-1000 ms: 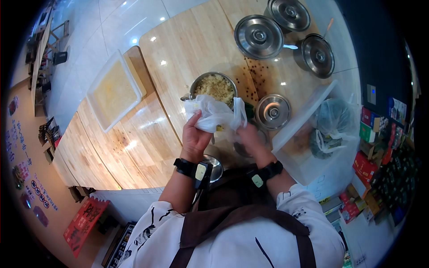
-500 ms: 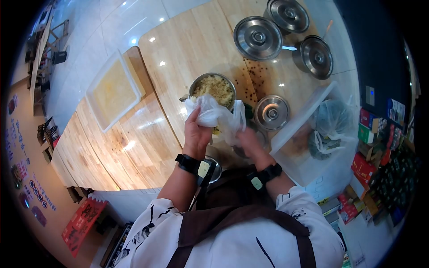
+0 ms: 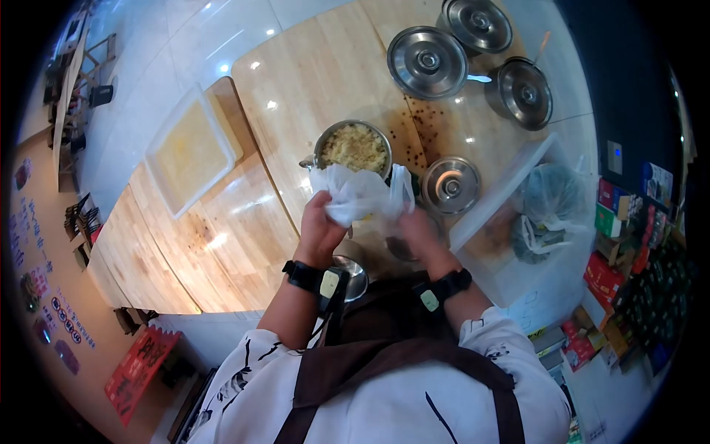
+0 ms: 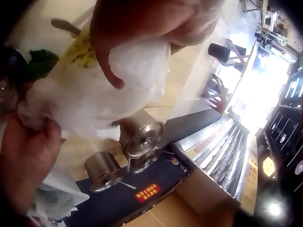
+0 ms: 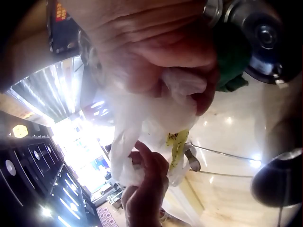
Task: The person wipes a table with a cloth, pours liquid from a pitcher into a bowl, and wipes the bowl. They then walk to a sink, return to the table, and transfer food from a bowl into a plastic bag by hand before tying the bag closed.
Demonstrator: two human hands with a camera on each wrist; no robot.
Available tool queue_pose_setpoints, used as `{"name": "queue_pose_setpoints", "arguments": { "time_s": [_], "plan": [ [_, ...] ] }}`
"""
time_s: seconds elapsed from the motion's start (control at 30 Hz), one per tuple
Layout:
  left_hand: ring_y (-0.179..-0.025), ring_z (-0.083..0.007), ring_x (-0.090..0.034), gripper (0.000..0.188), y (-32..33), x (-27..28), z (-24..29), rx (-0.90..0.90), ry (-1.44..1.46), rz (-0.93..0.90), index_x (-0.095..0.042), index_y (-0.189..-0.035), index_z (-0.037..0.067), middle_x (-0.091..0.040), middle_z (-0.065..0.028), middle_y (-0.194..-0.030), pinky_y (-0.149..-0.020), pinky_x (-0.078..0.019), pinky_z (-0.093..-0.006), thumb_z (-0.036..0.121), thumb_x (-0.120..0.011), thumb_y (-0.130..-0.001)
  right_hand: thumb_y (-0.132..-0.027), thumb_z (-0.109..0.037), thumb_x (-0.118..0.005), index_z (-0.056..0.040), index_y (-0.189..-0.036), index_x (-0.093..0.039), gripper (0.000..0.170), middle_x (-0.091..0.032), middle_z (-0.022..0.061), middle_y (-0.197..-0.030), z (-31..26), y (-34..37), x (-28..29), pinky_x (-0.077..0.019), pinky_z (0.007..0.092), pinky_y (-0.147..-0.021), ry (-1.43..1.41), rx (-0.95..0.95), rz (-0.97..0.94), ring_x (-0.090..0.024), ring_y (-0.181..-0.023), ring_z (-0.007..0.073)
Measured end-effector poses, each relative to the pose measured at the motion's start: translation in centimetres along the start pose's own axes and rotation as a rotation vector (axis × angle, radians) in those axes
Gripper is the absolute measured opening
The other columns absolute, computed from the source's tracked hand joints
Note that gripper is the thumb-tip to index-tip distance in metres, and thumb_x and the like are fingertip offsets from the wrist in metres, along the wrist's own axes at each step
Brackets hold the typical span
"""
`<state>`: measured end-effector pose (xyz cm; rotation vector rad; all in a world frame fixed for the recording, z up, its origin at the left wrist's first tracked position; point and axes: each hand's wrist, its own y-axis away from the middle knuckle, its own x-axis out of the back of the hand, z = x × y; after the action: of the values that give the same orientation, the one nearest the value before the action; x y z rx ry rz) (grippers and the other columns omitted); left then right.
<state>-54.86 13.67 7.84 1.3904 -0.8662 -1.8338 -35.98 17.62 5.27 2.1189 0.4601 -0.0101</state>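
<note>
A thin white plastic bag [image 3: 351, 194] stretches between my two hands, overlapping the near rim of a steel pot [image 3: 390, 148] filled with pale yellow, crumbly food [image 3: 356, 148]. My left hand [image 3: 322, 231] grips the bag's left side, its thumb lying over the plastic in the left wrist view. On the other side my right hand [image 3: 420, 235], blurred in the head view, pinches a gathered part of the bag [image 5: 184, 82] between thumb and fingers. Below the bag hangs a yellow printed piece of plastic [image 5: 177, 146]. A dark green cloth [image 5: 233, 56] lies beside the right hand.
A steel lid [image 3: 451, 185] lies right of the pot; lidded steel pots [image 3: 427, 63] stand farther back. At right, a translucent bin [image 3: 481, 200] holds bagged items [image 3: 551, 194]. A shallow white tray [image 3: 185, 152] sits at left. Dark spots [image 3: 425, 129] dot the table.
The bag has changed shape and spreads a little wider over the pot's near side. My left hand has shifted slightly left and toward the body; the right hand has moved slightly right.
</note>
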Motion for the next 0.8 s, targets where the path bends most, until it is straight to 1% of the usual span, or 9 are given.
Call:
{"name": "queue_pose_setpoints", "arguments": {
  "time_s": [0.07,0.2,0.27,0.37,0.4,0.47,0.6,0.73,0.8],
  "plan": [
    [-0.111,-0.034,-0.049,0.043,0.9,1.3,0.4,0.105,0.045,-0.101,-0.04,-0.125,-0.003,-0.05,-0.0177,-0.122,-0.097,-0.0389,-0.0467,0.021,-0.034,-0.09,-0.079,-0.004,-0.049,-0.0004,-0.107,-0.059,0.03,-0.061,0.003,-0.09,-1.8,0.9,-0.4,-0.0455,0.0263,-0.07,0.059,-0.024,0.051,-0.057,-0.078,0.0135],
    [-0.113,-0.035,-0.048,0.051,4.2,0.9,1.3,0.177,0.127,-0.24,-0.038,-0.13,0.002,-0.048,-0.0169,-0.125,-0.098,-0.0367,-0.0492,0.032,-0.038,-0.089,-0.078,-0.002,-0.048,0.0002,-0.11,-0.056,0.033,-0.06,0.0054,-0.098,-1.9,1.0,0.0,-0.0445,0.0274,-0.079,-0.105,-0.058,0.03,-0.057,-0.088,0.0143],
    [-0.113,-0.034,-0.048,0.052,4.6,1.4,1.3,0.133,0.09,-0.198,-0.037,-0.13,0.002,-0.048,-0.0166,-0.125,-0.098,-0.0373,-0.0482,0.032,-0.039,-0.088,-0.077,-0.006,-0.05,0.0013,-0.112,-0.054,0.036,-0.058,0.0091,-0.105,0.1,-0.4,1.1,-0.0412,0.0296,-0.089,-0.401,0.083,-0.221,-0.055,-0.099,0.0181],
    [-0.112,-0.0316,-0.05,0.053,4.4,5.2,1.4,0.124,-0.004,-0.21,-0.037,-0.13,0.001,-0.049,-0.0159,-0.124,-0.097,-0.0386,-0.0456,0.029,-0.045,-0.085,-0.075,-0.009,-0.052,0.0017,-0.112,-0.052,0.039,-0.057,0.0119,-0.108,-1.0,-0.2,0.9,-0.0389,0.0328,-0.093,-0.523,0.219,-0.304,-0.052,-0.105,0.0219],
    [-0.111,-0.0302,-0.051,0.054,4.5,5.2,1.5,0.159,-0.061,-0.26,-0.037,-0.13,0.001,-0.05,-0.0154,-0.124,-0.097,-0.0394,-0.0442,0.026,-0.05,-0.084,-0.075,-0.009,-0.052,0.0017,-0.112,-0.052,0.039,-0.057,0.0119,-0.108,-1.1,-0.6,1.1,-0.0389,0.0328,-0.093,-0.519,0.221,-0.305,-0.052,-0.105,0.0219],
    [-0.11,-0.0295,-0.052,0.056,5.0,5.2,1.4,0.141,-0.17,-0.268,-0.038,-0.129,0.001,-0.051,-0.0145,-0.123,-0.097,-0.0395,-0.0431,0.023,-0.053,-0.08,-0.074,-0.01,-0.052,0.0018,-0.11,-0.053,0.037,-0.058,0.0127,-0.107,-1.2,-1.2,1.4,-0.0393,0.0341,-0.094,-0.743,0.207,-0.281,-0.053,-0.104,0.0238],
    [-0.108,-0.0254,-0.054,0.06,5.2,5.1,1.4,0.057,-0.445,-0.268,-0.041,-0.128,-0.001,-0.054,-0.0123,-0.119,-0.095,-0.0416,-0.038,0.012,-0.059,-0.072,-0.075,-0.01,-0.051,0.001,-0.107,-0.054,0.033,-0.057,0.012,-0.104,-4.0,0.1,0.9,-0.0399,0.0342,-0.093,-0.78,0.326,-0.27,-0.054,-0.101,0.0229],
    [-0.106,-0.0221,-0.055,0.058,5.5,5.0,1.5,0.011,-0.514,-0.268,-0.044,-0.124,-0.002,-0.056,-0.0101,-0.117,-0.092,-0.0433,-0.0341,0.009,-0.06,-0.07,-0.075,-0.008,-0.052,-0.0013,-0.1,-0.055,0.026,-0.057,0.0084,-0.098,-4.1,-0.1,1.5,-0.0414,0.0308,-0.088,-0.721,0.386,-0.272,-0.054,-0.092,0.0185],
    [-0.105,-0.021,-0.056,0.054,5.5,4.9,1.3,-0.097,-0.604,-0.206,-0.047,-0.122,-0.002,-0.058,-0.0087,-0.114,-0.09,-0.0443,-0.0321,0.004,-0.058,-0.069,-0.075,-0.006,-0.052,-0.0019,-0.098,-0.055,0.024,-0.057,0.0071,-0.095,-4.0,-0.2,1.4,-0.0421,0.0293,-0.085,-0.705,0.393,-0.249,-0.054,-0.088,0.0167]
  ]
}}
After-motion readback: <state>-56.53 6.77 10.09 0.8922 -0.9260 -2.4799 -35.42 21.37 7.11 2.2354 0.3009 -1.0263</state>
